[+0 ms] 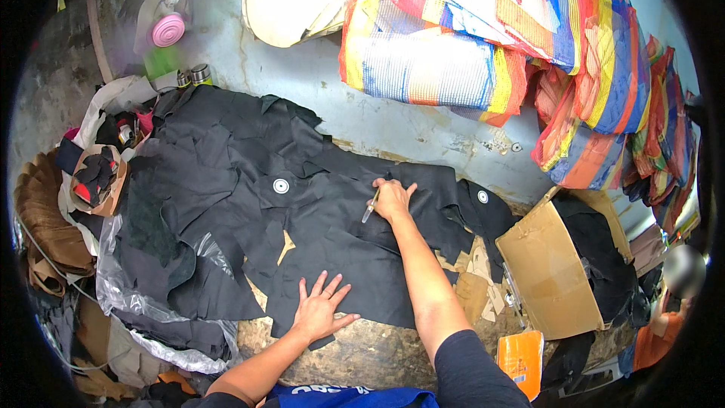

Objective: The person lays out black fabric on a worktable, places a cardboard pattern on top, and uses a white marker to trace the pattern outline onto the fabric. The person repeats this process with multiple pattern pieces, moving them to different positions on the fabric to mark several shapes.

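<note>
Sheet of black, leather-like material (pixel 343 257), head view: spread over a worn wooden tabletop (pixel 362 359), with rumpled pieces of the same kind at its left; landmark for all entries below. Left hand (pixel 320 308): laid palm down at the sheet's near edge, fingers fanned well apart, nothing held. Right hand (pixel 393 201): over the sheet's far right part, fingers closed on a slim, pale, pen-like tool (pixel 369 211), one outer finger stretched away; whether the tip touches the sheet, cannot tell. Round white disc with dark rings (pixel 281 186): beyond the left hand, on the black material. Tan, irregular flat scraps (pixel 474 287): right of the sheet. Brown cardboard box holding black material (pixel 547 268): farther right. Flat orange packet (pixel 519 365): right of the sheet, nearer the person. Multicoloured striped woven bags (pixel 438 68): beyond the sheet, against the pale wall.
</note>
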Tool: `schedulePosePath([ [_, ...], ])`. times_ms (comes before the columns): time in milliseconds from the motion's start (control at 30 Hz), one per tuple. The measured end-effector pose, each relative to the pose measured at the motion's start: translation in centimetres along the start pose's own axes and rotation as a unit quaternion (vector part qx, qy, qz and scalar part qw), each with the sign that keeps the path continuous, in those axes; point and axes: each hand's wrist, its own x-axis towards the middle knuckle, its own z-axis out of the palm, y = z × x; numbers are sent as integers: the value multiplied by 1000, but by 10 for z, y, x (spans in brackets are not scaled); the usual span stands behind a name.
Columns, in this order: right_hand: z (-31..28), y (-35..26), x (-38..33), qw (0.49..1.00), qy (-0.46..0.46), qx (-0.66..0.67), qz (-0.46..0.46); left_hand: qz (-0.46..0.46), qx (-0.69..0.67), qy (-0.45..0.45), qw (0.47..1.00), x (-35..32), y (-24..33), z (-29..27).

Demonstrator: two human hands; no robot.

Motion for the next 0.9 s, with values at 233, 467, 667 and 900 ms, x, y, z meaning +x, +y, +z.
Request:
schedulePosePath([
  [233,-36,14,10,970,195,72,-124,-7,-14,-2,1000,0,1,0],
  [467,-61,23,5,996,23,-18,-82,-9,-15,6,1000,0,1,0],
  [667,-47,23,-19,997,-79,15,-3,-3,-13,16,1000,0,0,2],
  [900,-38,-4,-17,991,15,103,-81,-3,-18,22,1000,-1,-1,3],
])
